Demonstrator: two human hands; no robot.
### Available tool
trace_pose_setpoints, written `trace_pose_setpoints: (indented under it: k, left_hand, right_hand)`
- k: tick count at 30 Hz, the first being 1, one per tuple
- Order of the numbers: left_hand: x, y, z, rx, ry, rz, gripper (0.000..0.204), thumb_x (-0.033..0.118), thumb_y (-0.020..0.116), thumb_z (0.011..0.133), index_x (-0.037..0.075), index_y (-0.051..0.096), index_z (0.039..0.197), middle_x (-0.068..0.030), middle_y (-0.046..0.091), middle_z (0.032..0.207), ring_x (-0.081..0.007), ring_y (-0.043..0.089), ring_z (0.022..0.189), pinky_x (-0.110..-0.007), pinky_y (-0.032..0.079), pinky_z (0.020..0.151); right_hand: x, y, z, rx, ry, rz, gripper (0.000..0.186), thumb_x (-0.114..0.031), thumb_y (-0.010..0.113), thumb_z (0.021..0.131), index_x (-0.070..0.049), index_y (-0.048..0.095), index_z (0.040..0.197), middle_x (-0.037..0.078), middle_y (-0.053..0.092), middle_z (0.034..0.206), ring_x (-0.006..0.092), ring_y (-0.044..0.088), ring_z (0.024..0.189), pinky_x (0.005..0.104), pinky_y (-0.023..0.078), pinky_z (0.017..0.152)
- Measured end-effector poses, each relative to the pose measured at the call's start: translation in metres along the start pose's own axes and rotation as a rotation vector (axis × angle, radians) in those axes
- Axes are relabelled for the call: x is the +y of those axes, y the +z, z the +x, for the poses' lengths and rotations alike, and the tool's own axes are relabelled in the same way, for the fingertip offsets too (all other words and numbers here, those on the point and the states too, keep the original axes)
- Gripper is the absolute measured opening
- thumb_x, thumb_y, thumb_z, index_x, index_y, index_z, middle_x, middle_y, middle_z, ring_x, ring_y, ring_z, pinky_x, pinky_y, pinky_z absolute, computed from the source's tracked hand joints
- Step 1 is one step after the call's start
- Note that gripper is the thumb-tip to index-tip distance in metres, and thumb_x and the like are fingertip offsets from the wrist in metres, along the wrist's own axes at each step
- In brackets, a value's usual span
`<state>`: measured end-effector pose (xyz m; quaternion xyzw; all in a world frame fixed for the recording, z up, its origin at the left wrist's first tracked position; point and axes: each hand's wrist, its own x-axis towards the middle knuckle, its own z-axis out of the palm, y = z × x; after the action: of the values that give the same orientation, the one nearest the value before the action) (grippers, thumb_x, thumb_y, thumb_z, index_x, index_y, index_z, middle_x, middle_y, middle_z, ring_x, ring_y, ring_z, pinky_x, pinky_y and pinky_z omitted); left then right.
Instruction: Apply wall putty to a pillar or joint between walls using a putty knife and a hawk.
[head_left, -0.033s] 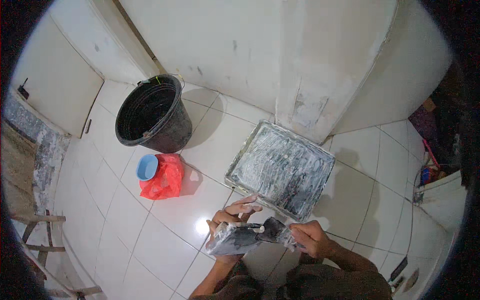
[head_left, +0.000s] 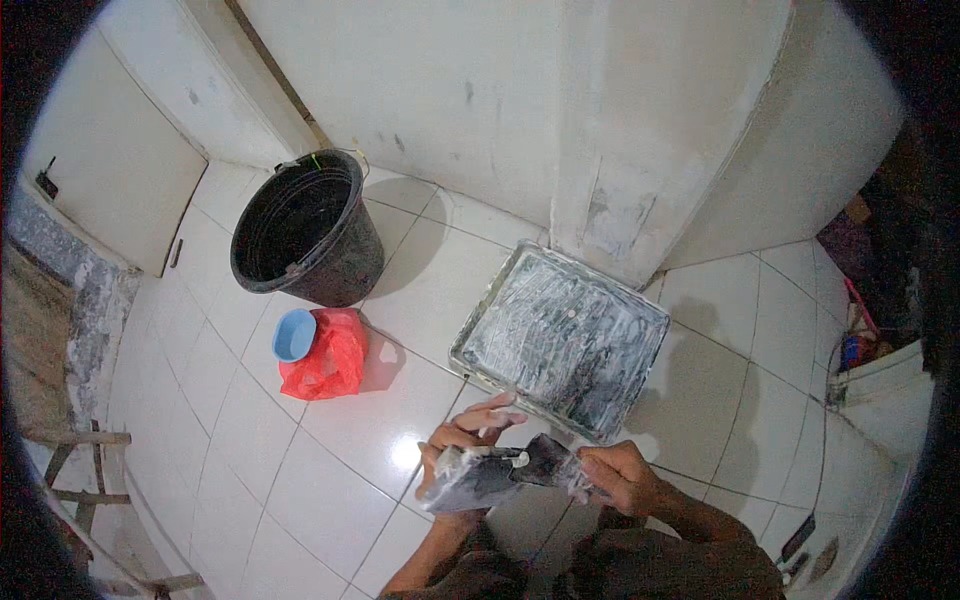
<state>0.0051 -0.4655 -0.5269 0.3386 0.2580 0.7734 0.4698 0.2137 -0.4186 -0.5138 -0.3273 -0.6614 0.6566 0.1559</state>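
Observation:
Below the middle of the picture, my left hand [head_left: 463, 430] grips a flat dark plate [head_left: 470, 485] with white paste smeared along its edges. Its upper fingers are bent apart and carry white smears too. From the right, my right hand [head_left: 622, 478] is closed round a scraper [head_left: 547, 458] with a dark, flat blade; the fingers hide its handle. The blade meets the plate's right end, where a small white lump of paste sits. Just beyond both hands, a shallow square tray [head_left: 560, 335] lies on the floor, its dark inside streaked with white paste.
A black bucket [head_left: 345, 255] stands upper left of the tray. Beside it are a light blue cup [head_left: 294, 335] and a red plastic bag [head_left: 335, 360]. A patched white wall [head_left: 620, 210] rises behind the tray. A wooden rack [head_left: 90, 497] stands at the lower left.

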Motion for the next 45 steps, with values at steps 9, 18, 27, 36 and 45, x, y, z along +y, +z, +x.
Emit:
trace_pose_setpoints:
  k: [9, 18, 27, 36, 45]
  left_hand:
    - [-0.004, -0.013, 0.002, -0.079, 0.024, 0.049, 0.053, 0.048, 0.021, 0.099, 0.009, 0.051, 0.080, -0.0166, 0.060, 0.109, -0.0440, 0.045, 0.118, -0.066, 0.043, 0.088]
    - [-0.025, -0.020, -0.020, 0.224, -0.189, 0.086, 0.038, 0.039, 0.027, 0.100, 0.007, 0.048, 0.097, -0.0209, 0.054, 0.115, -0.0362, 0.049, 0.117, -0.060, 0.051, 0.083]
    - [-0.040, -0.055, -0.036, 0.327, -0.324, 0.175, 0.049, 0.039, 0.020, 0.099, -0.001, 0.047, 0.102, -0.0214, 0.053, 0.111, -0.0358, 0.053, 0.109, -0.055, 0.054, 0.081]
    - [-0.060, -0.059, -0.037, 0.436, -0.457, 0.211, 0.051, 0.049, 0.029, 0.094, 0.002, 0.046, 0.097, -0.0221, 0.055, 0.105, -0.0380, 0.057, 0.103, -0.056, 0.052, 0.080]
    - [-0.067, -0.076, -0.044, 0.580, -0.518, -0.051, 0.038, 0.040, 0.026, 0.098, 0.007, 0.045, 0.092, -0.0219, 0.057, 0.101, -0.0374, 0.056, 0.098, -0.052, 0.047, 0.087]
  right_hand:
    - [-0.010, -0.002, 0.004, -0.021, -0.038, 0.031, 0.033, -0.024, 0.043, 0.099, 0.001, 0.049, 0.078, 0.002, 0.042, 0.057, 0.0081, 0.041, 0.053, 0.0277, 0.036, 0.050]
    - [0.002, -0.029, 0.005, 0.236, -0.053, 0.322, 0.032, -0.029, 0.045, 0.096, -0.001, 0.056, 0.083, 0.004, 0.053, 0.062, 0.0105, 0.049, 0.052, 0.0279, 0.039, 0.048]
    - [0.103, -0.112, 0.024, 0.685, -0.079, 0.284, 0.031, -0.027, 0.051, 0.090, 0.002, 0.060, 0.091, 0.007, 0.059, 0.068, 0.0146, 0.055, 0.058, 0.0284, 0.044, 0.051]
    - [0.125, -0.188, 0.075, 0.890, -0.397, -0.856, 0.031, -0.007, 0.070, 0.075, -0.005, 0.066, 0.106, 0.012, 0.060, 0.091, 0.0204, 0.061, 0.076, 0.0297, 0.051, 0.063]
    - [0.131, -0.202, 0.096, 0.772, -0.270, -1.261, 0.045, -0.006, 0.075, 0.072, -0.018, 0.066, 0.115, 0.006, 0.059, 0.097, 0.0174, 0.060, 0.067, 0.0289, 0.053, 0.058]
